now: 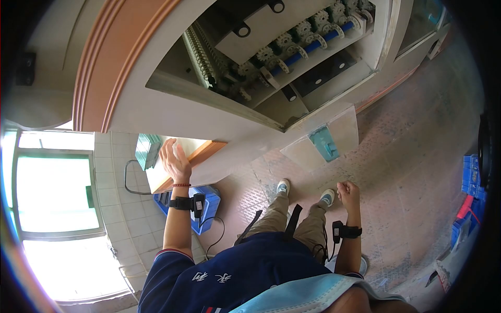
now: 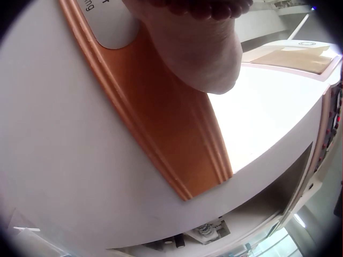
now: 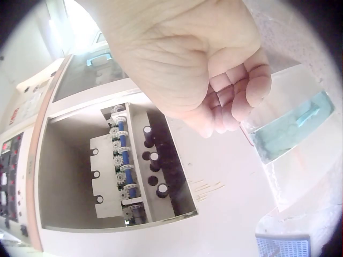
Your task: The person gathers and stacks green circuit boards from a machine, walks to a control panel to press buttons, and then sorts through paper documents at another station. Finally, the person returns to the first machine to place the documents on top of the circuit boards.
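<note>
My left hand (image 1: 176, 160), a beaded bracelet at its wrist, is over a wood-edged ledge (image 1: 206, 151) at the machine's end, its fingers slightly bent. Close to its fingertips stands a stack of thin greenish panels (image 1: 148, 150). In the left wrist view only the heel of that hand (image 2: 201, 56) shows; the fingers are hidden. My right hand (image 1: 348, 195) hangs over the floor with loosely curled fingers. In the right wrist view this hand (image 3: 214, 69) holds nothing and overlaps the machine's pale front.
The machine's open bay (image 1: 209, 78) shows gear wheels on a blue shaft (image 1: 313, 46). Below it is a pale panel with a teal patch (image 1: 324, 143). A blue crate (image 1: 210, 206) stands under the ledge. More blue bins (image 1: 469, 177) are at far right.
</note>
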Demonstrator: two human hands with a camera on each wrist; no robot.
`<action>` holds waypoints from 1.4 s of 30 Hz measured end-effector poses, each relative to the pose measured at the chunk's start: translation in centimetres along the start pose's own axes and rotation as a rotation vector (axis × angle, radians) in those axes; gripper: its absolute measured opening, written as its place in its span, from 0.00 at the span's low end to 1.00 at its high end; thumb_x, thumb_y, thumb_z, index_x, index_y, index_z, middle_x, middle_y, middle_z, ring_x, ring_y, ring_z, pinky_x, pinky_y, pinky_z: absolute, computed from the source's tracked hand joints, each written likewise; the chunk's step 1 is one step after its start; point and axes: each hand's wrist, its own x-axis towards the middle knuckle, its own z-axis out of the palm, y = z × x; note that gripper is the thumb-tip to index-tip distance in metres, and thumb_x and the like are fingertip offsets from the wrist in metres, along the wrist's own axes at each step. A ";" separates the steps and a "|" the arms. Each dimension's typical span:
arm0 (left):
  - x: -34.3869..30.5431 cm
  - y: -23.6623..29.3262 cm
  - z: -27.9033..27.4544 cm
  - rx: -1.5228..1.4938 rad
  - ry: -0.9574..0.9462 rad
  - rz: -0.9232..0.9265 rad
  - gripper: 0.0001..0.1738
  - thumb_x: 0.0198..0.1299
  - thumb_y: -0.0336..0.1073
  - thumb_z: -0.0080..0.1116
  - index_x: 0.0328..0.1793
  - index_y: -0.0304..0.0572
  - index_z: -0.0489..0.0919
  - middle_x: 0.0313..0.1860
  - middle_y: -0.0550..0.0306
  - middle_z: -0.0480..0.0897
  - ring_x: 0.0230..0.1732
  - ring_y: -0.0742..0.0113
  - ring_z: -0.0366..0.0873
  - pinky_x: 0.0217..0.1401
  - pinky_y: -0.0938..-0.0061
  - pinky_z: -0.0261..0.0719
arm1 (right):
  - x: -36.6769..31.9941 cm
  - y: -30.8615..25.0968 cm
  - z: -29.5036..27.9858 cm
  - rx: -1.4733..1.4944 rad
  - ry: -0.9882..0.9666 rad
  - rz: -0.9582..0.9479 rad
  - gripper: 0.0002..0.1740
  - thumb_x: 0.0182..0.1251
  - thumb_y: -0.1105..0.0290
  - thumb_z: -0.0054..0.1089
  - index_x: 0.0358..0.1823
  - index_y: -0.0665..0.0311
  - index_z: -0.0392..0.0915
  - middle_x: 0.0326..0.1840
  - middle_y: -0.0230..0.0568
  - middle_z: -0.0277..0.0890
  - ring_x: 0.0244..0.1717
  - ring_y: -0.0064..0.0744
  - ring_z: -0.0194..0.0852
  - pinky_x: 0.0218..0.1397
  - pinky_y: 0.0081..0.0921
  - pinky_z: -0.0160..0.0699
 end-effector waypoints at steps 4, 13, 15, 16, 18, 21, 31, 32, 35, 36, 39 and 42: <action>0.0 0.0 0.0 0.012 -0.007 0.005 0.14 0.60 0.37 0.46 0.45 0.36 0.74 0.45 0.47 0.76 0.49 0.49 0.70 0.54 0.61 0.67 | 0.3 0.2 0.1 0.002 0.001 -0.003 0.11 0.60 0.69 0.58 0.25 0.70 0.74 0.15 0.32 0.68 0.15 0.18 0.64 0.18 0.18 0.61; 0.1 0.2 -0.2 0.007 0.003 0.018 0.13 0.59 0.37 0.46 0.44 0.36 0.74 0.44 0.47 0.77 0.48 0.49 0.70 0.54 0.61 0.67 | 0.8 0.7 -0.4 -0.050 0.014 -0.021 0.12 0.60 0.68 0.58 0.24 0.71 0.74 0.14 0.33 0.68 0.14 0.18 0.62 0.18 0.20 0.59; 0.1 0.1 -0.1 0.006 0.003 0.020 0.13 0.59 0.37 0.46 0.44 0.36 0.74 0.44 0.47 0.77 0.48 0.49 0.70 0.54 0.61 0.67 | 0.8 0.8 -0.5 -0.046 0.001 -0.037 0.13 0.60 0.68 0.58 0.23 0.70 0.73 0.14 0.33 0.68 0.14 0.18 0.62 0.18 0.20 0.59; 0.1 0.1 -0.1 0.005 0.003 0.023 0.13 0.59 0.37 0.47 0.44 0.36 0.74 0.44 0.47 0.77 0.48 0.49 0.70 0.54 0.61 0.67 | 0.9 1.0 -0.5 -0.047 0.000 -0.036 0.13 0.60 0.68 0.58 0.23 0.70 0.73 0.14 0.33 0.68 0.14 0.18 0.62 0.18 0.20 0.59; 0.1 0.0 -0.1 0.006 0.001 0.021 0.13 0.59 0.37 0.47 0.44 0.36 0.74 0.44 0.47 0.77 0.48 0.49 0.70 0.54 0.61 0.67 | 1.0 1.4 -0.5 -0.065 0.012 -0.034 0.13 0.59 0.67 0.59 0.22 0.70 0.73 0.13 0.33 0.68 0.14 0.18 0.62 0.18 0.20 0.59; 0.0 0.0 0.0 0.008 0.001 0.022 0.13 0.59 0.37 0.47 0.44 0.36 0.74 0.44 0.47 0.77 0.48 0.49 0.70 0.54 0.61 0.67 | 1.0 1.8 -0.7 -0.113 -0.026 -0.065 0.10 0.62 0.68 0.57 0.25 0.66 0.72 0.17 0.31 0.69 0.14 0.15 0.63 0.16 0.15 0.60; 0.1 0.1 -0.1 0.004 -0.007 0.017 0.15 0.61 0.39 0.45 0.45 0.36 0.74 0.44 0.48 0.77 0.48 0.50 0.70 0.54 0.61 0.66 | 0.5 1.1 -0.4 -0.034 0.013 -0.014 0.13 0.59 0.68 0.59 0.23 0.70 0.73 0.13 0.30 0.67 0.13 0.17 0.61 0.17 0.19 0.58; 0.1 0.1 -0.1 0.003 -0.006 0.017 0.15 0.61 0.39 0.45 0.45 0.36 0.74 0.44 0.48 0.77 0.48 0.50 0.70 0.54 0.61 0.66 | 0.5 1.2 -0.4 -0.047 0.014 -0.017 0.13 0.59 0.68 0.59 0.23 0.70 0.73 0.13 0.30 0.67 0.13 0.17 0.61 0.17 0.19 0.58; 0.0 0.0 0.0 0.009 0.000 0.026 0.14 0.60 0.39 0.45 0.45 0.37 0.74 0.44 0.48 0.77 0.48 0.50 0.70 0.54 0.60 0.66 | 0.3 1.2 -0.4 -0.055 0.017 -0.020 0.12 0.59 0.68 0.59 0.23 0.69 0.73 0.13 0.31 0.67 0.13 0.17 0.61 0.17 0.19 0.58; 0.0 0.0 0.0 0.007 0.000 0.026 0.14 0.60 0.39 0.45 0.45 0.37 0.74 0.44 0.48 0.76 0.48 0.50 0.70 0.54 0.61 0.66 | 0.2 1.1 -0.4 -0.051 0.019 -0.020 0.12 0.59 0.68 0.59 0.23 0.69 0.74 0.13 0.31 0.67 0.13 0.17 0.61 0.17 0.19 0.58; 0.1 0.1 -0.1 0.003 -0.001 0.027 0.14 0.60 0.38 0.46 0.45 0.36 0.74 0.44 0.48 0.76 0.48 0.50 0.70 0.54 0.61 0.66 | 0.1 1.2 -0.4 -0.054 0.013 -0.034 0.13 0.59 0.68 0.59 0.23 0.69 0.74 0.13 0.31 0.67 0.13 0.17 0.61 0.17 0.20 0.58; 0.0 0.0 -0.1 0.002 -0.003 0.029 0.13 0.60 0.38 0.46 0.45 0.36 0.74 0.44 0.47 0.76 0.48 0.49 0.70 0.54 0.60 0.66 | 0.2 1.3 -0.5 -0.089 -0.025 -0.021 0.10 0.62 0.69 0.56 0.26 0.67 0.73 0.17 0.31 0.69 0.14 0.16 0.64 0.17 0.15 0.61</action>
